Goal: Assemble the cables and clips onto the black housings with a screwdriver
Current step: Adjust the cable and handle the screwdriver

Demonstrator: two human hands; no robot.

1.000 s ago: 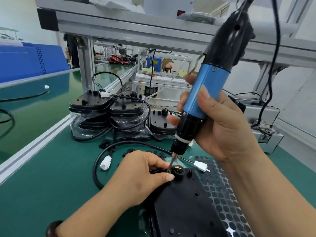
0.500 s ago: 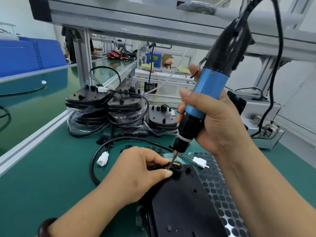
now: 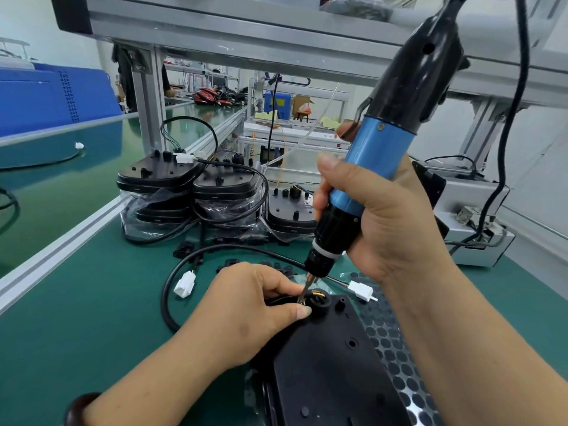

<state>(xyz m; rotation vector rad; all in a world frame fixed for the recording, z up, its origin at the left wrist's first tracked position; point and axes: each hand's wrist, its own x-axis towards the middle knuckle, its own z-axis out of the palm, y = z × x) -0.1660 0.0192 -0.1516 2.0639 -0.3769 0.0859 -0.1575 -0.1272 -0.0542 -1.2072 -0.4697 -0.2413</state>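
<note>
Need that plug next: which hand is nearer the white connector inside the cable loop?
Left. The left hand sits just right of the white connector; the right hand holds the screwdriver farther right.

Open at left over bare green mat (image 3: 76, 333); blocked ahead by stacked black housings (image 3: 156, 179), looped cable (image 3: 167, 290) and low overhead rail (image 3: 246, 29).

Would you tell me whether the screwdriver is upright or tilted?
Tilted. The screwdriver slants: its bit is down at the black housing, its black top up to the right.
</note>
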